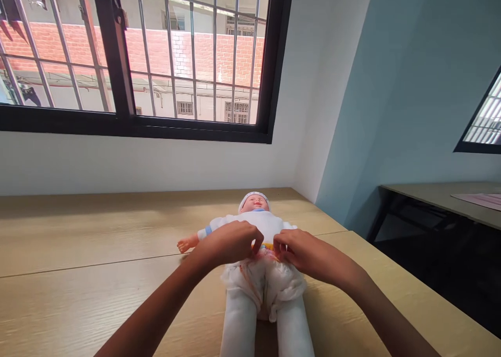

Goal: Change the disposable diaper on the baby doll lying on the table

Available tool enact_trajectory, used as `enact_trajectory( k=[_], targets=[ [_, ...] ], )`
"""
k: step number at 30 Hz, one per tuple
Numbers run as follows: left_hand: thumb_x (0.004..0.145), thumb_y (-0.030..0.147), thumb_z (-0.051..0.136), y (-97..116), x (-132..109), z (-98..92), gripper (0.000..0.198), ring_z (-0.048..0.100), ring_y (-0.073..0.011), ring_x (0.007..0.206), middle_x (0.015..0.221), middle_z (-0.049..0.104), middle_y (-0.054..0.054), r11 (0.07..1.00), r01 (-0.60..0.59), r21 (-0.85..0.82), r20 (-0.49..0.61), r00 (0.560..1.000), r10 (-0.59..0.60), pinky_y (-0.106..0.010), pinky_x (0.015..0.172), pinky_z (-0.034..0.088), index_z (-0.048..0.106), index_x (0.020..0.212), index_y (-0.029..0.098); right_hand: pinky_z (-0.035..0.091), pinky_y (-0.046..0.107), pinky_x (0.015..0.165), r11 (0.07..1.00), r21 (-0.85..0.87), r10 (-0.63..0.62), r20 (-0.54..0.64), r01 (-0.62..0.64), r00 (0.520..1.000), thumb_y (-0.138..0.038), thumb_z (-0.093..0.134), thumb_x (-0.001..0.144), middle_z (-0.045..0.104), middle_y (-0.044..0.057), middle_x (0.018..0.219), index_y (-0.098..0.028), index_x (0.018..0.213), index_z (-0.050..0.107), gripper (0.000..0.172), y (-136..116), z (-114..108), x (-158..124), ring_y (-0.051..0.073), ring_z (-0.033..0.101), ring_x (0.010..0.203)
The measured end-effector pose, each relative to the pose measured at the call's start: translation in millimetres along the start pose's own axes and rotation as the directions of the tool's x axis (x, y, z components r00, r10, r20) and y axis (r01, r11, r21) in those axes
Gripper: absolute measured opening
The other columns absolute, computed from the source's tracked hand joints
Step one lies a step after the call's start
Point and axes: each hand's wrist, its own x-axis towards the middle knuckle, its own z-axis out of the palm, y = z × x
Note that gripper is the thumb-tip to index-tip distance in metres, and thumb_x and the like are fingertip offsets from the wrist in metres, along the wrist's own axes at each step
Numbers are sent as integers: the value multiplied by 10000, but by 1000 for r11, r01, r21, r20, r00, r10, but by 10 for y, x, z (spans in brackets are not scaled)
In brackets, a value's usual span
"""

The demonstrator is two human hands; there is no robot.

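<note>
Straight ahead, the soft baby doll in white clothes (260, 222) lies face-up on the light wooden tabletop (97, 273), head away and legs toward the person. Meeting at its waist, the left hand (230, 242) and right hand (307, 253) each pinch the white crinkled diaper (270, 286), fingers closed and equally near.

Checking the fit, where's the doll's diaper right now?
Head view, low centre: the diaper wraps the doll's hips on the wooden table, with the left hand and right hand pinching its waistband.
</note>
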Motion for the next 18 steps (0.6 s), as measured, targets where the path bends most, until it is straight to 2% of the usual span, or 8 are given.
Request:
enact_trajectory(
  k=[4, 11, 15, 18],
  targets=[
    [736, 133, 472, 41, -23, 0, 135, 495, -124, 684, 757, 618, 21, 1000, 3, -8, -17, 1000, -3, -243, 556, 296, 588, 769, 196, 378, 308, 655, 1000, -23, 5, 10, -5, 1000, -141, 408, 856, 626, 43, 893, -205, 826, 529, 140, 16, 5, -20, 186, 545, 810],
    [710, 86, 454, 125, -13, -11, 116, 376, -100, 553, 600, 477, 25, 999, 18, -42, 21, 1000, -17, -280, 508, 240, 471, 636, 174, 351, 293, 625, 997, -67, -25, 7, 25, 1000, -200, 377, 912, 574, 15, 952, -211, 865, 462, 98, 72, 76, -4, 162, 504, 789],
    [715, 68, 465, 127, 8, 21, 130, 410, -96, 579, 697, 505, 12, 996, -18, -87, 14, 1000, 19, -267, 512, 268, 481, 635, 168, 327, 299, 602, 996, -89, -26, 10, 26, 1000, -234, 389, 916, 571, 25, 942, -206, 838, 452, 104, 66, 142, 44, 165, 496, 753],
    [693, 51, 492, 94, 60, 80, 132, 447, -104, 633, 775, 524, 1, 994, -5, -111, -17, 1000, 3, -252, 544, 302, 486, 627, 166, 329, 312, 607, 1000, -17, -14, -20, 14, 1000, -245, 416, 904, 591, 38, 920, -206, 830, 445, 88, 15, 179, 86, 182, 516, 766]
  ],
)
